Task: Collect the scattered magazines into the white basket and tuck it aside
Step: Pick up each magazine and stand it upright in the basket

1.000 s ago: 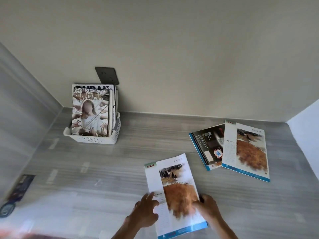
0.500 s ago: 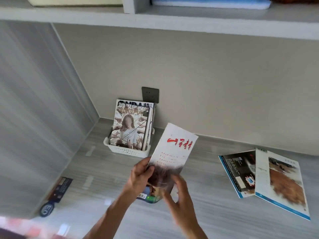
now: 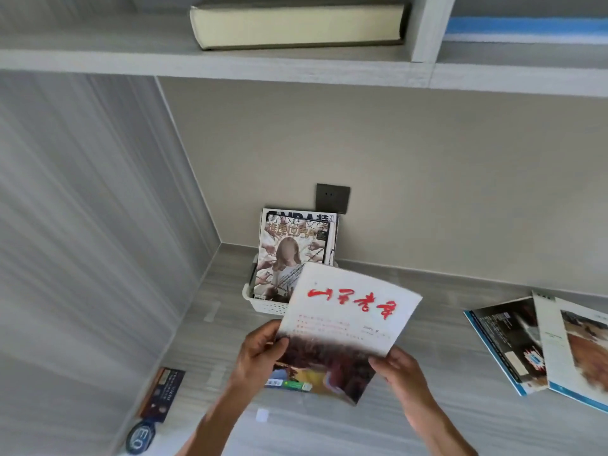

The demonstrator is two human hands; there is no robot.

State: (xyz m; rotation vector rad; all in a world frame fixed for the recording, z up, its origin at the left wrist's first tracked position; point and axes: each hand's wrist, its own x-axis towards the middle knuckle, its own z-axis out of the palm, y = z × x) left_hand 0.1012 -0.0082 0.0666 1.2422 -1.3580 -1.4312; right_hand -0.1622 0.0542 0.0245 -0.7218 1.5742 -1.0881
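Observation:
I hold a magazine (image 3: 345, 320) with a white cover and red brush characters, lifted off the desk and tilted toward the white basket (image 3: 263, 306). My left hand (image 3: 260, 352) grips its left edge and my right hand (image 3: 399, 370) grips its lower right corner. The basket stands at the back by the wall, partly hidden behind the held magazine, with several magazines upright in it; the front one (image 3: 289, 255) shows a person among reaching hands. Two more magazines lie flat on the desk at the right: a dark one (image 3: 506, 337) and a white-and-brown one (image 3: 579, 343) overlapping it.
A grey side panel (image 3: 82, 241) closes the left. A shelf (image 3: 296, 64) overhead carries a thick book (image 3: 296, 24). A dark wall socket (image 3: 332, 198) sits above the basket. A dark card (image 3: 163, 391) and a round badge (image 3: 140, 437) lie at the desk's left edge.
I picked the magazine up off the desk with both hands, turned it over so the red-lettered cover shows, and brought it toward the basket. My view swung up and left.

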